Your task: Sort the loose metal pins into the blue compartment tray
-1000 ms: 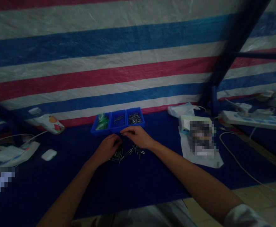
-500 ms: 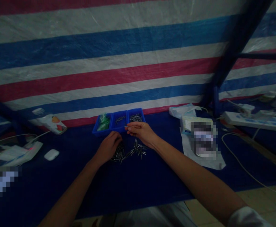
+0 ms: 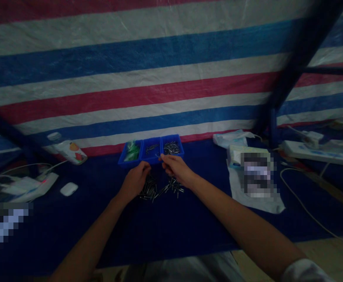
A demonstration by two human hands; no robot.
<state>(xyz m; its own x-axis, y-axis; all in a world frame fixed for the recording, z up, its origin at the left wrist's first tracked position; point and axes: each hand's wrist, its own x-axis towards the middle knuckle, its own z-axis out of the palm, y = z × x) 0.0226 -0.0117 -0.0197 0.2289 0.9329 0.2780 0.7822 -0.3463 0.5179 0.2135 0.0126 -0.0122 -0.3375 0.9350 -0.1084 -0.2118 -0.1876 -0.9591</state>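
My right hand [image 3: 177, 169] is closed in a pinch on a thin metal pin [image 3: 157, 156], just in front of a blue three-part tray [image 3: 142, 157]. To its left, my left hand [image 3: 136, 178] has its fingers curled together; whether anything small is between them is hidden. Beside and below that hand lies a pile of dark and silvery metal pins [image 3: 149, 191]. A smaller cluster of similar pins [image 3: 175, 188] lies under my right hand. The tray's left compartment contains a green bag in clear plastic [image 3: 132, 150], its middle a few thin pieces [image 3: 152, 148], its right many small metal parts [image 3: 171, 148].
On the left of the blue table [image 3: 159, 231] are a bottle [image 3: 74, 152], a white case [image 3: 69, 189] and a power strip [image 3: 43, 187]. Tissue packs [image 3: 234, 154], a white sheet [image 3: 238, 196], another power strip [image 3: 321, 152] and a cable [image 3: 300, 199] lie right.
The view has shifted slightly, so the table things sit further right. The pin in my right hand has changed its tilt. My left hand covers less of the pile.
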